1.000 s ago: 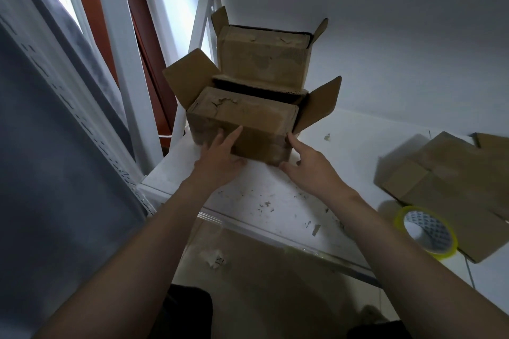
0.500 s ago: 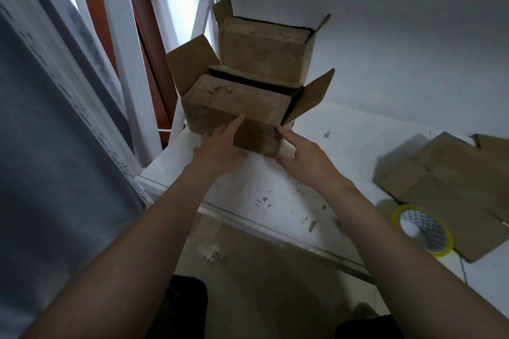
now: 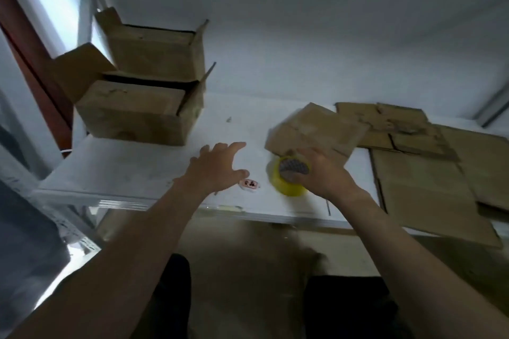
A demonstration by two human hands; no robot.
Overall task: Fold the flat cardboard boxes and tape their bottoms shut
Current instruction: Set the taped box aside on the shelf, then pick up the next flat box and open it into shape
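Just behind the tape roll (image 3: 287, 187), a flat box (image 3: 316, 129) sits tilted and blurred. Right hand (image 3: 325, 176) grips the roll, fingers curled round it; can't tell if it also holds the flat. Left hand (image 3: 217, 170) is left of the roll, fingers spread, grasping nothing, over the tabletop (image 3: 132, 170). More flats (image 3: 418, 181) lie right of the roll. Two folded boxes (image 3: 132, 115) sit well left of it. Risk: with roll and flat managed together, the roll may slip, or the flat may slide off the front edge.
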